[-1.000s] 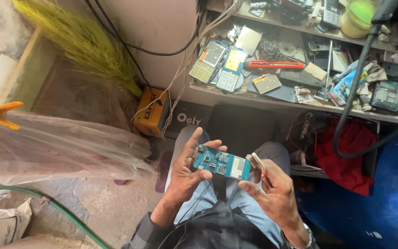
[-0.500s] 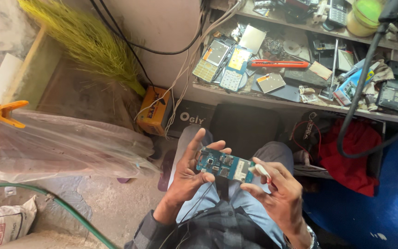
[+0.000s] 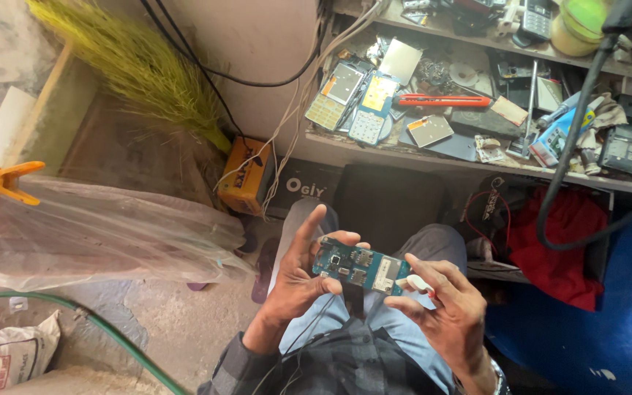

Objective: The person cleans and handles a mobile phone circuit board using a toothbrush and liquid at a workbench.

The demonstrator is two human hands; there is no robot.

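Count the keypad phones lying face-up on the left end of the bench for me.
2. A grey keypad phone lies at the bench edge; a blue-framed keypad phone lies right beside it. More may be buried in the clutter further right.

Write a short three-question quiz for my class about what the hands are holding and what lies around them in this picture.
1. True or false: both hands touch the blue circuit board.
2. Which lies on the shelf above the hands? A) an orange-handled cutter B) a kettle C) a hammer
3. Fill in: the yellow-green broom leans at the upper ____ of the view.

Key
1. True: the left hand grips one end, and the right hand meets the other.
2. A, the cutter.
3. left
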